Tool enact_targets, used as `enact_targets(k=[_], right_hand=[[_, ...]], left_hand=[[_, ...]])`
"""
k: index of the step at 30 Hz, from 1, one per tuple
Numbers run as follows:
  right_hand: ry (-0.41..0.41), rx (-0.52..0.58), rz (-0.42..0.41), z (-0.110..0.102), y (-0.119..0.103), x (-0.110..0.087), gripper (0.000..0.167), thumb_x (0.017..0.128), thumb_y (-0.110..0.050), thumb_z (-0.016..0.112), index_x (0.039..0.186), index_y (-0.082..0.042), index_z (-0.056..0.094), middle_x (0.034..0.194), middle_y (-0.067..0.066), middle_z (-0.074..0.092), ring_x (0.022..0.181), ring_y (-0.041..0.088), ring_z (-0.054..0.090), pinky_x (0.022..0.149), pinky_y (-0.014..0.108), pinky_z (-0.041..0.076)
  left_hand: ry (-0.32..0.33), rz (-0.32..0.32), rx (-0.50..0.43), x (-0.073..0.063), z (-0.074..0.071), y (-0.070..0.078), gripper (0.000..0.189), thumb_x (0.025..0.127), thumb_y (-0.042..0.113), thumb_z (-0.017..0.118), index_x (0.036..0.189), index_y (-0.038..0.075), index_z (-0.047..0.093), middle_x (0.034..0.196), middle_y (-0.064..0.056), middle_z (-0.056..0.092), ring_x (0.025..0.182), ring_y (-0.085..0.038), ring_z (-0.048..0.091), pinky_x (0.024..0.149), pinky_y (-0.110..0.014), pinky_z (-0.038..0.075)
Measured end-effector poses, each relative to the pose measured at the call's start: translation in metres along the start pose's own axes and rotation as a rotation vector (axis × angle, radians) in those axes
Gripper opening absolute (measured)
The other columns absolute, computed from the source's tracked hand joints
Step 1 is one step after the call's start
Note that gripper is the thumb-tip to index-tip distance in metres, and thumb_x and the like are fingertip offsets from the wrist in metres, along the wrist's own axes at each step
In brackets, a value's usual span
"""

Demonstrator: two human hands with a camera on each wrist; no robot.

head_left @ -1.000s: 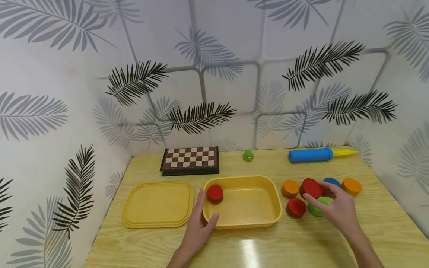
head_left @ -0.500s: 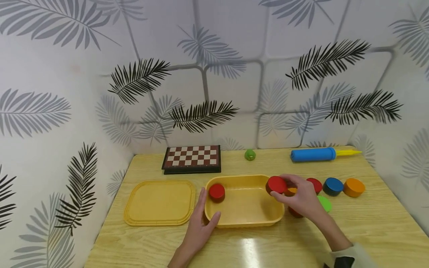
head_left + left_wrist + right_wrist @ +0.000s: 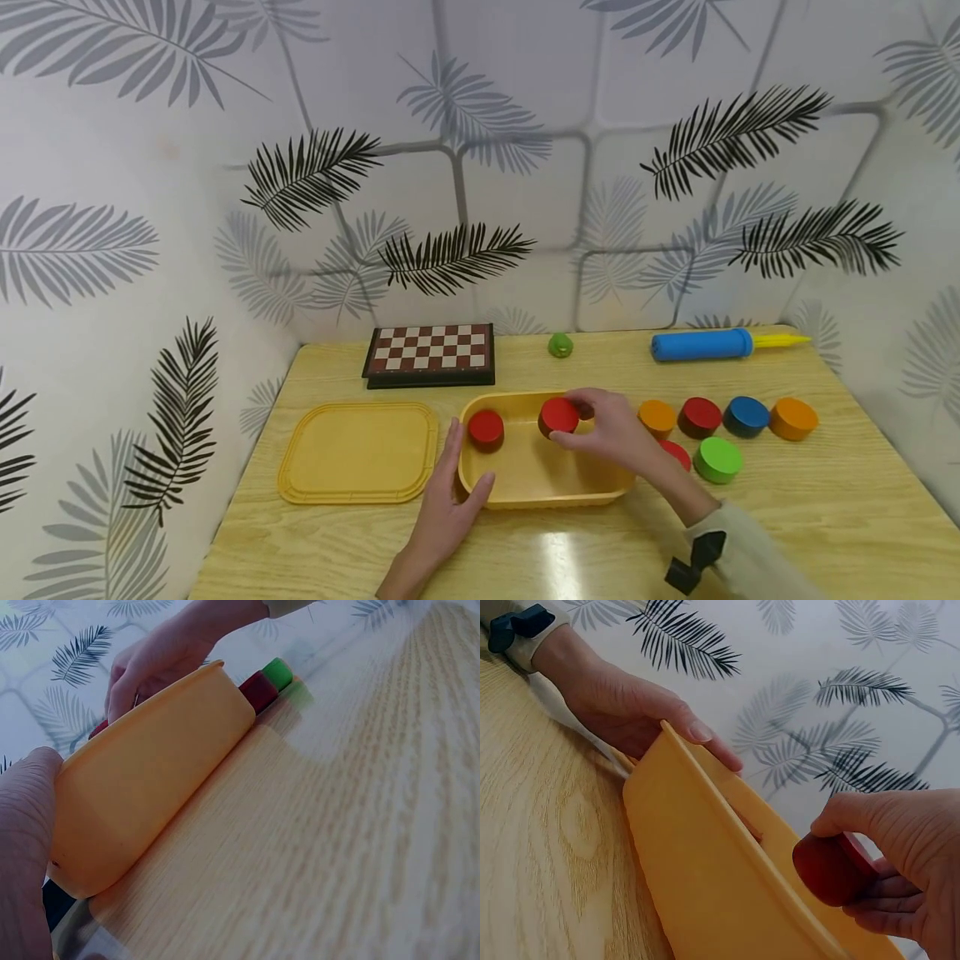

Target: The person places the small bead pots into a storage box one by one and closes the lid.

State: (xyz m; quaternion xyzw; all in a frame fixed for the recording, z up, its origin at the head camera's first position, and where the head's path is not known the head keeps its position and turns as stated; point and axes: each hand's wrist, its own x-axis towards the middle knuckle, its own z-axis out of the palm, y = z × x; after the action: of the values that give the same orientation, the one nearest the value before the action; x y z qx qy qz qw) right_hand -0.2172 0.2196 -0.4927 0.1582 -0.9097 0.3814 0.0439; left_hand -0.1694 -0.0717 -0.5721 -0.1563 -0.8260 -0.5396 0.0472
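My right hand (image 3: 609,427) pinches a red cylinder block (image 3: 558,417) between thumb and fingers, over the inside of the yellow plastic bin (image 3: 525,479). In the right wrist view the same red cylinder block (image 3: 829,866) is just beyond the bin's rim. Another red cylinder block (image 3: 486,432) sits in the bin's left end. My left hand (image 3: 444,508) rests against the bin's left front corner, its fingers straight along the left side and thumb by the front rim. In the left wrist view the bin's wall (image 3: 150,780) hides most of the held block.
Right of the bin stand orange (image 3: 657,418), dark red (image 3: 701,417), blue (image 3: 746,417) and green (image 3: 718,460) cylinder blocks and several others. A yellow lid (image 3: 358,454) lies left. Behind are a checkered board box (image 3: 429,354), a green toy (image 3: 560,345) and a blue pump (image 3: 701,344).
My right hand has carried the red cylinder block left, from above the other blocks to over the bin. My left hand has stayed at the bin's corner.
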Motion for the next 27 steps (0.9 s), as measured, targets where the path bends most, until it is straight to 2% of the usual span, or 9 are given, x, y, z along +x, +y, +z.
enact_targets(k=[4,10,19,27], right_hand=[[-0.070,-0.049,0.024,0.012,-0.003,0.013,0.057,0.082,-0.035,0.090,0.122,0.001,0.072,0.110,0.008,0.074,0.095,0.023,0.067,0.088,0.041,0.060],[-0.137,-0.113,0.041,0.029,-0.006,0.027,0.057,0.081,-0.036,0.090,0.121,0.001,0.072,0.103,0.004,0.073,0.089,0.017,0.062,0.082,0.034,0.056],[-0.161,-0.123,0.033,0.044,-0.003,0.034,0.050,0.080,-0.032,0.091,0.112,0.001,0.073,0.094,0.001,0.070,0.084,0.015,0.058,0.077,0.031,0.052],[-0.167,-0.121,0.051,0.047,-0.005,0.037,0.044,0.081,-0.033,0.091,0.108,-0.003,0.073,0.086,-0.001,0.066,0.078,0.014,0.056,0.069,0.027,0.048]], left_hand=[[-0.003,0.000,0.002,0.000,-0.001,0.000,0.085,0.102,0.037,0.069,0.169,0.023,0.019,0.175,0.000,0.014,0.160,-0.017,0.015,0.125,-0.044,0.019],[-0.003,0.007,0.009,0.000,-0.001,0.000,0.085,0.102,0.038,0.069,0.169,0.022,0.019,0.175,0.001,0.013,0.160,-0.018,0.015,0.125,-0.043,0.018],[-0.002,0.013,0.013,-0.001,0.000,-0.001,0.085,0.102,0.043,0.068,0.169,0.021,0.020,0.175,-0.003,0.015,0.160,-0.017,0.015,0.125,-0.042,0.019],[-0.004,0.012,0.021,-0.001,-0.001,0.000,0.086,0.102,0.045,0.067,0.169,0.024,0.019,0.175,0.006,0.012,0.160,-0.017,0.015,0.125,-0.043,0.019]])
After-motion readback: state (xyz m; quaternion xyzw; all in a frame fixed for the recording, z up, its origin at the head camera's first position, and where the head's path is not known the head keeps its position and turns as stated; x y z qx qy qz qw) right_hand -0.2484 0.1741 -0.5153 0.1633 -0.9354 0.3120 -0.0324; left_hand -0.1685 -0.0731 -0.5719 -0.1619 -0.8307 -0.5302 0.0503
